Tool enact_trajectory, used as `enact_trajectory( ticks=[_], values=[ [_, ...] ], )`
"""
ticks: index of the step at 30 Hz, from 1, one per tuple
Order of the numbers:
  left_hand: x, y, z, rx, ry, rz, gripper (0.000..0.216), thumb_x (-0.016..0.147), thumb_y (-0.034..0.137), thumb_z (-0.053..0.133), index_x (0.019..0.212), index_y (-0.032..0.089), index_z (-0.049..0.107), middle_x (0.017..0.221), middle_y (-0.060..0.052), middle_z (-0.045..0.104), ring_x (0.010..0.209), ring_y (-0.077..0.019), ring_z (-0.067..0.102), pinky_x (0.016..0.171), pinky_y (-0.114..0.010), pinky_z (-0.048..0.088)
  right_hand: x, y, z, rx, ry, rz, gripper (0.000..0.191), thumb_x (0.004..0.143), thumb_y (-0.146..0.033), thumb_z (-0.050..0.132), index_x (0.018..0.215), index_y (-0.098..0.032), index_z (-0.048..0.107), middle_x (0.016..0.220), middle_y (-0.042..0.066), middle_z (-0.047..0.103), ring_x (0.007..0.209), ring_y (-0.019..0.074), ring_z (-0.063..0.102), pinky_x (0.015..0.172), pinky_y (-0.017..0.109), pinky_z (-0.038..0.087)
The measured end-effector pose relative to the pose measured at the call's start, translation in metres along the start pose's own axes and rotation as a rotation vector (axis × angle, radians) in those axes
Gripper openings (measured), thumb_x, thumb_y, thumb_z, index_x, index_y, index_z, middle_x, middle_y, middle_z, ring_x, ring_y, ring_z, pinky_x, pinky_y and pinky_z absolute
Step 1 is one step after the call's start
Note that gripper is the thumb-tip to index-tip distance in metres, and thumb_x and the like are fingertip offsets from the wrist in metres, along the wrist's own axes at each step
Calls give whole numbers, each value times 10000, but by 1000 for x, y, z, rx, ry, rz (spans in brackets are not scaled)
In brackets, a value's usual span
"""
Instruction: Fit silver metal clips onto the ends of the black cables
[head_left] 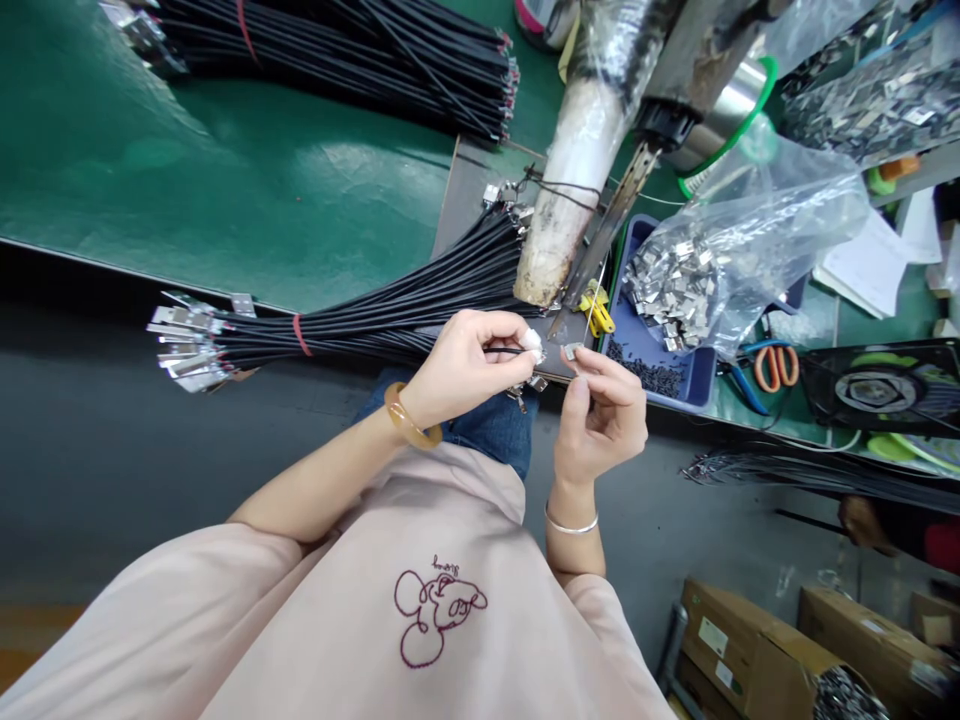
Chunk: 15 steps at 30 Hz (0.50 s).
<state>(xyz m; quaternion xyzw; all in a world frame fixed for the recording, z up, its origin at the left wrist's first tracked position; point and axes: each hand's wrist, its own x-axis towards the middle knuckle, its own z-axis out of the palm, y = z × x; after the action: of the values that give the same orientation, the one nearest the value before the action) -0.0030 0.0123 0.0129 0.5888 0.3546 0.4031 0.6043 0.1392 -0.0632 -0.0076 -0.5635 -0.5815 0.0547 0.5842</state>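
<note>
My left hand point(469, 365) is closed in a pinch on the end of a thin black cable point(504, 350), just in front of the table edge. My right hand point(600, 405) is closed, its fingertips pinching a small metal clip point(571, 351) close to the cable's end. A bundle of black cables point(390, 310), tied with a red band and tipped with metal terminals at the left, lies on the table behind my left hand.
A taped machine head point(570, 190) hangs above the hands. A blue tray point(675, 375) holds a plastic bag of metal clips point(690, 285). Orange-handled scissors point(772, 365) lie to the right. A second cable bundle point(360, 50) rests on the green mat. Cardboard boxes point(757, 650) stand on the floor.
</note>
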Motion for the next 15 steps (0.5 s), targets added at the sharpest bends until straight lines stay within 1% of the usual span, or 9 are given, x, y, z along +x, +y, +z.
enact_trajectory(
  ticks=[2, 4, 8, 10, 15],
  values=[
    [0, 2, 1, 19, 16, 11, 74, 710, 138, 622, 637, 130, 633, 586, 24, 551, 515, -56, 412, 469, -167, 331, 0, 2, 1, -48, -33, -91, 132, 906, -168, 655, 988, -271, 659, 1056, 21, 763, 940, 194, 762, 814, 393, 660],
    [0, 3, 2, 47, 41, 23, 89, 713, 140, 624, 625, 133, 628, 568, 28, 529, 502, -55, 383, 463, -176, 315, 1, 3, 1, -78, -49, -111, 126, 902, -167, 662, 974, -271, 655, 1045, 18, 769, 923, 187, 765, 801, 381, 659],
    [1, 3, 2, 96, 67, 56, 149, 751, 174, 629, 606, 139, 617, 579, 20, 506, 523, -69, 392, 482, -197, 322, 4, 5, 2, -28, -52, 31, 62, 913, -192, 656, 924, -249, 635, 1032, 30, 767, 944, 189, 766, 807, 387, 661],
    [1, 3, 2, 114, 70, 64, 177, 764, 196, 631, 598, 141, 608, 587, 18, 493, 533, -74, 390, 487, -203, 324, 6, 6, 2, -33, -69, 32, 59, 909, -195, 662, 910, -247, 636, 1035, 29, 770, 954, 190, 766, 813, 386, 660],
    [0, 0, 5, 115, 105, 25, 146, 763, 206, 641, 636, 139, 611, 587, 34, 465, 529, -64, 359, 480, -188, 322, 8, 6, 4, -163, -94, -158, 150, 887, -134, 679, 943, -271, 654, 1049, 8, 787, 940, 172, 769, 830, 350, 648]
  ],
)
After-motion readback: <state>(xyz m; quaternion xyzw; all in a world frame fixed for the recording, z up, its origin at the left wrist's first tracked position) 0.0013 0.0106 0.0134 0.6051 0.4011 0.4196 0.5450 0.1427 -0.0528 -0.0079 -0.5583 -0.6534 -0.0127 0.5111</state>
